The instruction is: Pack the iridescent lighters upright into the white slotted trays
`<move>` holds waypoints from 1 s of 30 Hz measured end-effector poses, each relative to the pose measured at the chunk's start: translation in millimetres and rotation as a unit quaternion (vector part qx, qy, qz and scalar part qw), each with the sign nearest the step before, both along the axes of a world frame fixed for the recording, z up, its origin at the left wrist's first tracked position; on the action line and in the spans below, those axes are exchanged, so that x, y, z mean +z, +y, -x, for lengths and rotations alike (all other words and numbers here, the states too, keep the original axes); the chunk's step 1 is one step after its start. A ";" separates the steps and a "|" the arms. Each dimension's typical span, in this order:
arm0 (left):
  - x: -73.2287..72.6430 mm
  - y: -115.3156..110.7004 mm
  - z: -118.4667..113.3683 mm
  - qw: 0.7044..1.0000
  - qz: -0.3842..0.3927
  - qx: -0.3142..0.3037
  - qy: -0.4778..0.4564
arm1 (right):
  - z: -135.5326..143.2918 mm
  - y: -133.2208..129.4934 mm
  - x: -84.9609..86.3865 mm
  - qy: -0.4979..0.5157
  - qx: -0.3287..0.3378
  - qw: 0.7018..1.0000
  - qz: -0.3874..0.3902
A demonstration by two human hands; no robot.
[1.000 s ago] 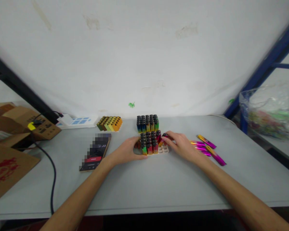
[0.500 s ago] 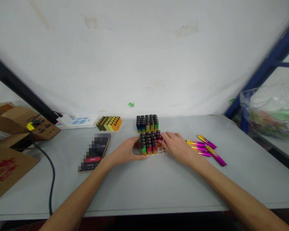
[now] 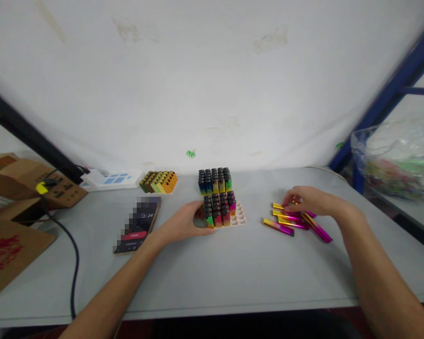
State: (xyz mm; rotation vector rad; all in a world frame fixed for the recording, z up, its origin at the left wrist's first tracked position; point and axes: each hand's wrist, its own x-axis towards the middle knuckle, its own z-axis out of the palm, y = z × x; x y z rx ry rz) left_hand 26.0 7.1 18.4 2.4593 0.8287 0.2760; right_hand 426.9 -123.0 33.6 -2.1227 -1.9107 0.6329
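Note:
My left hand (image 3: pixel 183 222) is closed around the left side of a white tray (image 3: pixel 239 219), its thumb along the front edge. In the tray stand rows of lighters (image 3: pixel 217 212) with black tops and green, red and magenta-gold bodies; bare white cells show at its right end. To the right, my right hand (image 3: pixel 305 200) reaches over several loose gold-and-magenta lighters (image 3: pixel 293 221) lying on the table. Its thumb and fingers are curled at the gold end of one lighter, partly hidden by the hand.
Behind the tray stands another block of dark-topped lighters (image 3: pixel 215 181). Farther left are yellow-and-brown lighters (image 3: pixel 159 181), a phone (image 3: pixel 137 226), a white power strip (image 3: pixel 118 180) and a black cable (image 3: pixel 77 263). Cardboard boxes (image 3: pixel 17 235) crowd the left edge; a clear plastic bag (image 3: pixel 399 165) is at right.
My right hand has moved right from the tray to the loose lighters, uncovering the tray's right end. One loose lighter now lies farther left and nearer me. My left hand keeps its place.

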 end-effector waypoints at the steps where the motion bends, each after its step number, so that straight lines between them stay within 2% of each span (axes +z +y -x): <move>1: -0.1 0.0 -0.1 1.000 -0.002 0.000 0.000 | -0.9 -0.6 -1.1 0.001 -0.001 1.000 0.010; 4: -0.6 0.3 -0.2 1.000 -0.002 0.001 0.000 | 1.4 0.8 -4.6 -0.030 -0.005 0.999 0.014; 7: -0.9 0.5 -0.1 1.000 0.004 0.000 0.002 | 9.5 4.2 -4.6 -0.046 0.006 0.999 -0.020; 11: -1.7 0.6 0.2 1.000 0.005 -0.001 -0.002 | 31.4 7.5 3.5 0.005 0.013 0.995 -0.096; 14: -2.5 0.9 0.4 1.000 0.005 -0.003 -0.005 | 51.5 10.0 8.2 0.029 0.025 0.982 -0.186; 18: -2.9 1.6 0.2 1.000 -0.001 -0.003 0.000 | 72.3 15.8 3.9 0.084 0.008 0.962 -0.260; 25: -2.1 1.6 -0.2 1.000 0.002 -0.005 0.000 | 101.8 20.1 -3.8 0.248 -0.002 0.930 -0.272; 30: -3.9 2.1 0.5 1.000 0.003 -0.006 -0.006 | 116.2 17.4 -2.7 0.351 0.039 0.912 -0.209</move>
